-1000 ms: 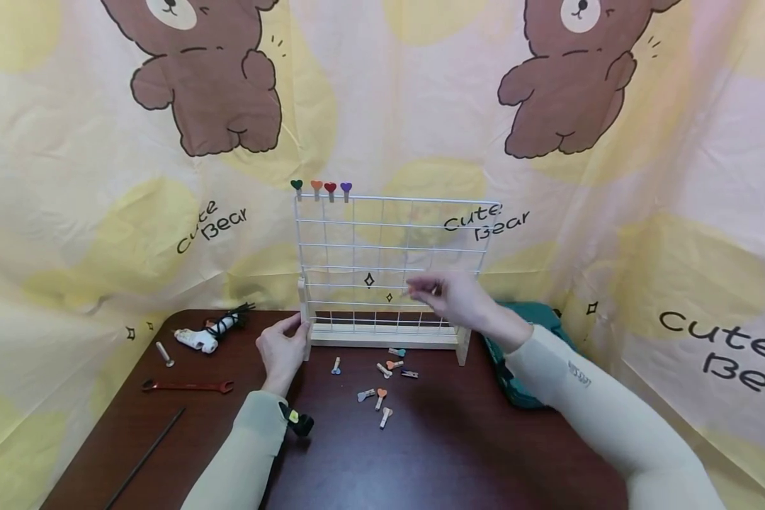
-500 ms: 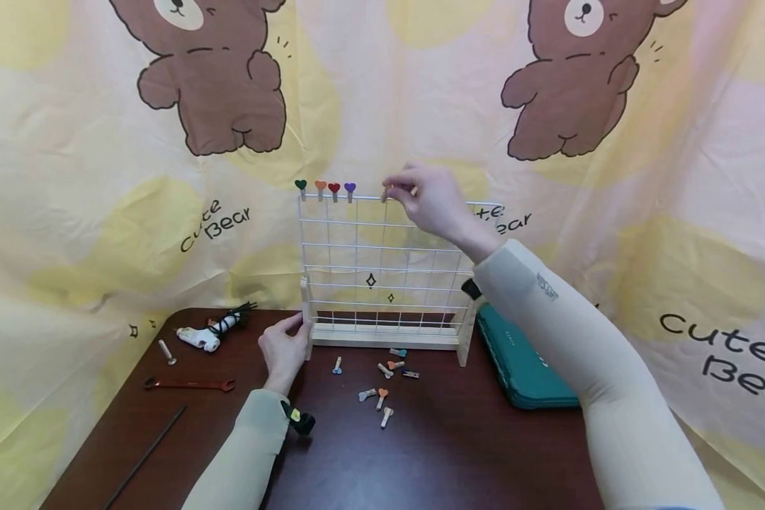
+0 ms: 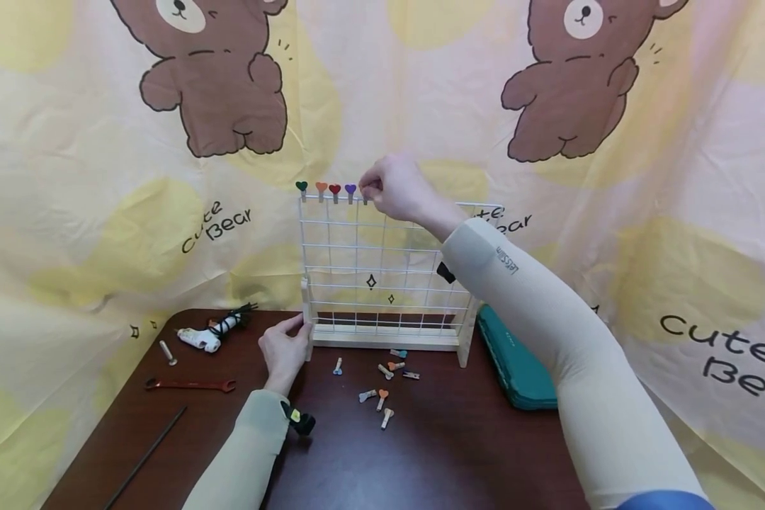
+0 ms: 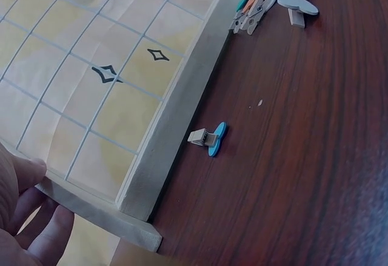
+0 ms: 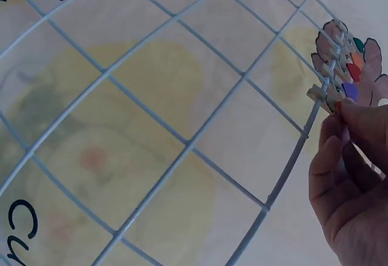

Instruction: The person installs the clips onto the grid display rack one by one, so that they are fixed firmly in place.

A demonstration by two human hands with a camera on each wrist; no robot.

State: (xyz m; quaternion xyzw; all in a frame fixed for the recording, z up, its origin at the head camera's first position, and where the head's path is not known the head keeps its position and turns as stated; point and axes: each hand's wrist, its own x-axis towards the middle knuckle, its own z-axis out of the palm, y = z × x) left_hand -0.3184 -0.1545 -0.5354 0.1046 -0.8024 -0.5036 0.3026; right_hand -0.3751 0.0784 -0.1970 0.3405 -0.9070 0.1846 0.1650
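Observation:
A white wire grid rack on a wooden base [image 3: 385,341] stands upright on the table. My left hand [image 3: 283,353] grips its left wooden upright, thumb on one side and fingers on the other in the left wrist view [image 4: 30,217]. Up at the top wire, my right hand [image 3: 397,188] pinches a small wooden clothespin [image 5: 316,94]; a sliver of orange-red shows at the fingertips, and the rest of its decoration is hidden. Left of it, heart clothespins sit along the wire: green [image 3: 302,186], orange [image 3: 321,188], red [image 3: 334,190] and purple [image 3: 350,190].
Several loose clothespins lie before the rack, including a blue one [image 4: 217,139] and an orange one [image 3: 383,397]. At left are a glue gun [image 3: 200,340], a bolt [image 3: 167,352], a red wrench [image 3: 191,386] and a dark rod [image 3: 146,457]. A teal case [image 3: 516,368] lies right.
My right hand has risen from the middle of the grid to the top wire, then moved left beside the purple heart with the clothespin. The left hand stays on the upright.

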